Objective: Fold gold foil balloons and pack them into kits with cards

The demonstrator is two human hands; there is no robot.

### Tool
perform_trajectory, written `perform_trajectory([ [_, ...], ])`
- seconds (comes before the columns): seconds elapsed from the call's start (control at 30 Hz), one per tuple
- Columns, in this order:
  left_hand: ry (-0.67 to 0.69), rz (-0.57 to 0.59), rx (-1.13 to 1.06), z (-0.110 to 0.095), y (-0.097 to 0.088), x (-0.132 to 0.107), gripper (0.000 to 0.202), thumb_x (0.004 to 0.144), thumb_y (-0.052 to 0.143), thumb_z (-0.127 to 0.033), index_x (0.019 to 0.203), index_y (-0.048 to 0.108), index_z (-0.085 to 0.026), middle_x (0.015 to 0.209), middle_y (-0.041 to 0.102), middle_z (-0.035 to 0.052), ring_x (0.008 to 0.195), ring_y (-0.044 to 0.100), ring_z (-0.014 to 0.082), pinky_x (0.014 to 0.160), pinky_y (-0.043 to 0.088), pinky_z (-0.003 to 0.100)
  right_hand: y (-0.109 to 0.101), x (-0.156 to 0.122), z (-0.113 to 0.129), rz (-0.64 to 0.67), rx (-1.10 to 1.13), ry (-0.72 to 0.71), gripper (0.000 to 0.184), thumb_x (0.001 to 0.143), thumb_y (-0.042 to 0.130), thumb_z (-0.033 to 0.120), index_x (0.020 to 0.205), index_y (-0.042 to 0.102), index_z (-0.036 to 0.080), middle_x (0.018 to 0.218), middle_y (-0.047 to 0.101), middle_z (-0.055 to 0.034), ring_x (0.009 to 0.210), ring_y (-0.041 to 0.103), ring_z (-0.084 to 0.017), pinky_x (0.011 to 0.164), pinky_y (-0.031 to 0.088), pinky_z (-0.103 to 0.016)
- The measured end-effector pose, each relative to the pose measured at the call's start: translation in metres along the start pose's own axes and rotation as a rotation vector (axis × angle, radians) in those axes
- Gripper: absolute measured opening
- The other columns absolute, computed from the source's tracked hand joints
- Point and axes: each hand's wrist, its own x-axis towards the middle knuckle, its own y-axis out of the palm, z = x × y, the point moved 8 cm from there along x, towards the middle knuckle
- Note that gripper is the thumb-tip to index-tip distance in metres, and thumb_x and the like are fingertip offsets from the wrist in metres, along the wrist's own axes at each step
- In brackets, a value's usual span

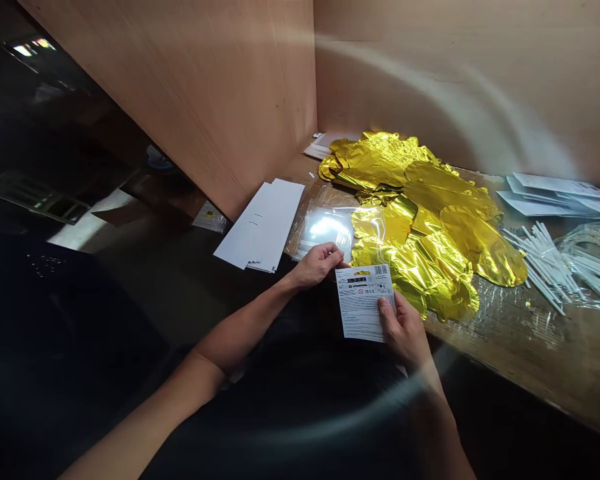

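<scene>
My right hand (407, 327) grips a white printed card (363, 310) by its right side, thumb on the face. The card bears small text, symbols, a barcode and a hang hole at its top. Just left of the card, my left hand (320, 265) is closed in a pinch at the near edge of a clear plastic bag (375, 230). More clear bags (327, 223) lie in a shiny stack beyond that hand. Behind the card spreads a heap of gold foil balloons (415, 227), flat and overlapping.
White cards or sheets (260, 223) lie stacked at the left table edge. To the right are loose white sticks (547, 263), bagged sticks (595, 267) and white papers (555, 193). Wooden panels (220, 87) wall the table at the left and back.
</scene>
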Motion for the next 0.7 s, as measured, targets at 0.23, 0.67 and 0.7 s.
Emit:
perform_trajectory([
  [0.23, 0.085, 0.020, 0.050, 0.010, 0.015, -0.003, 0.056, 0.070, 0.096, -0.040, 0.107, 0.060, -0.017, 0.095, 0.078, 0.0056, 0.084, 0.074, 0.0171, 0.079, 0.057, 0.030, -0.009, -0.022, 0.010, -0.356, -0.509, -0.149, 0.028, 0.103, 0.046, 0.044, 0.086, 0.058, 0.025, 0.063, 0.060, -0.0023, 0.051, 0.053, -0.020, 0.055, 0.034, -0.034],
  [0.67, -0.070, 0.075, -0.355, 0.030, 0.062, -0.009, 0.063, 0.063, 0.101, -0.038, 0.115, 0.074, -0.015, 0.108, 0.080, 0.0111, 0.092, 0.076, 0.0215, 0.089, 0.058, 0.036, -0.007, -0.032, -0.015, -0.200, 0.002, -0.080, 0.039, 0.103, 0.056, 0.060, 0.097, 0.063, 0.022, 0.079, 0.069, -0.0028, 0.066, 0.062, -0.019, 0.059, 0.051, -0.028],
  [0.7, -0.101, 0.086, -0.392, 0.032, 0.069, -0.006, 0.063, 0.063, 0.101, -0.039, 0.115, 0.075, -0.015, 0.107, 0.081, 0.0115, 0.090, 0.076, 0.0209, 0.088, 0.058, 0.036, -0.010, -0.032, -0.015, -0.194, 0.028, -0.077, 0.039, 0.102, 0.058, 0.060, 0.100, 0.065, 0.021, 0.083, 0.070, -0.0040, 0.069, 0.064, -0.020, 0.060, 0.052, -0.029],
])
